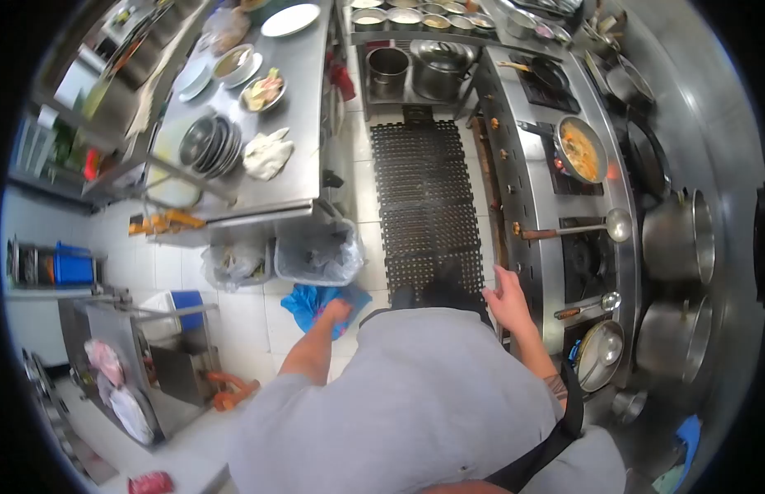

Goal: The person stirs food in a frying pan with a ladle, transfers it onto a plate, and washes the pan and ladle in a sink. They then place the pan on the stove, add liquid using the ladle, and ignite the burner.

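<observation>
My left hand (338, 311) is low at my left side, its fingers closed on a crumpled blue plastic bag (304, 303) that hangs above the floor tiles. Part of the bag is hidden behind the hand. Close to the stove's front edge, my right hand (507, 298) is held up with fingers apart and nothing in it. The nearest things to it are the stove front (527, 280) and a ladle (592, 308) lying on the stovetop.
On the lit burner stands a pan of orange food (582, 148). A long ladle (619, 225) lies beyond my right hand. Left, a lined bin (315, 255) stands below a steel table (288, 185) with bowls and plates. A black rubber mat (424, 198) covers the aisle.
</observation>
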Tool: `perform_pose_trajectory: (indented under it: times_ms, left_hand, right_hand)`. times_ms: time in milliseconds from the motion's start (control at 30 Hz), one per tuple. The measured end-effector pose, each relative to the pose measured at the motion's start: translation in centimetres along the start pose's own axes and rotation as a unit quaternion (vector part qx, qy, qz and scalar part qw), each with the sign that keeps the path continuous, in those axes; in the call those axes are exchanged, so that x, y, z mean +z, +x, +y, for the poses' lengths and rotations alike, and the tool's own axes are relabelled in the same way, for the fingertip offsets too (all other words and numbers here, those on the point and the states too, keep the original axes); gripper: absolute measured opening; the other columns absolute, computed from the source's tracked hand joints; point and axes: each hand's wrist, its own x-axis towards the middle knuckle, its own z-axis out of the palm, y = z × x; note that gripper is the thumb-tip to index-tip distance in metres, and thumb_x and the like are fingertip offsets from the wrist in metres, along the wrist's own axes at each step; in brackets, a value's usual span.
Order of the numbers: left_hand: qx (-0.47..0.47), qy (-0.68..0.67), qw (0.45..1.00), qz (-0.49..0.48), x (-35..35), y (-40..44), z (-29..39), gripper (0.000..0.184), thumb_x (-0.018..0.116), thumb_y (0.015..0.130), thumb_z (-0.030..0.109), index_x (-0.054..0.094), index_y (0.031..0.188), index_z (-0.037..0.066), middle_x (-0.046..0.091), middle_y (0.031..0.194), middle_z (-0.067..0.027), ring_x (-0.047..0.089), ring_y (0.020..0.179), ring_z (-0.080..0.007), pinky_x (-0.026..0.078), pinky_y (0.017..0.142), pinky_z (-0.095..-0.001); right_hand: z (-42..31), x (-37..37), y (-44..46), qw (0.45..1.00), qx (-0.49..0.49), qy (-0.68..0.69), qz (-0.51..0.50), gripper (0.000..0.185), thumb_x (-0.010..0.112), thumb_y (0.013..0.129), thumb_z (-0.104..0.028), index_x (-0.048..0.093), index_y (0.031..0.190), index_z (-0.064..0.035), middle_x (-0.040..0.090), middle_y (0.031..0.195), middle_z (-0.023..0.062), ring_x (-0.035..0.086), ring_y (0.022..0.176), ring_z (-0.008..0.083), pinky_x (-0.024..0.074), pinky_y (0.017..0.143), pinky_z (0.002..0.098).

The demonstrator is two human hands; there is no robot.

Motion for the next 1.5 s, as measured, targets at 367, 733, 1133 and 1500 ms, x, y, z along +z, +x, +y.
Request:
perform_pose_trajectory:
  times_ms: [367,733,1133,1500]
  left_hand:
    - [-0.059,-0.044,0.997,-0.031,-10.7,5.7,4.7,0.033,0.060,0.089,0.034,0.071,0.097,0.003,0.070,0.094,-0.0218,0.069,0.090,-0.0364,0.054,0.080,-0.0485]
    - [-0.133,-0.462,0.855,0.193,-27.4,23.6,8.9,0.045,0.061,0.097,0.041,0.072,0.098,-0.002,0.070,0.087,-0.0136,0.063,0.081,-0.0213,0.049,0.075,-0.0379]
    - [-0.169,-0.471,0.864,0.051,-34.7,40.4,0.2,0.043,0.061,0.097,0.042,0.072,0.109,0.002,0.072,0.103,-0.0195,0.067,0.099,-0.0248,0.051,0.086,-0.0407]
    - [0.086,0.156,0.972,-0.154,-56.4,57.4,3.3,0.035,0.061,0.097,0.036,0.066,0.111,0.003,0.070,0.091,-0.0109,0.067,0.081,-0.0258,0.054,0.072,-0.0420]
  right_hand:
    - [0.3,-0.6,20.1,0.985,-0.112,-0.050,-0.121,0.053,0.064,0.092,-0.025,0.051,0.138,-0.0026,0.054,0.126,0.0209,0.061,0.110,0.0373,0.0502,0.095,0.0428]
    - [-3.3,-6.2,40.7,0.953,-0.120,-0.189,-0.204,0.043,0.061,0.091,-0.029,0.062,0.124,-0.0025,0.062,0.118,0.0234,0.061,0.112,0.0410,0.0499,0.097,0.0477]
    - [-5.0,-4.1,50.9,0.954,-0.049,-0.147,-0.257,0.038,0.061,0.090,-0.027,0.069,0.120,-0.0055,0.069,0.110,0.0239,0.065,0.106,0.0406,0.0518,0.093,0.0476]
    - [-8.0,-1.3,54.3,0.986,0.121,0.112,0.012,0.041,0.062,0.091,-0.033,0.067,0.119,-0.0034,0.070,0.109,0.0192,0.066,0.100,0.0387,0.0525,0.089,0.0468]
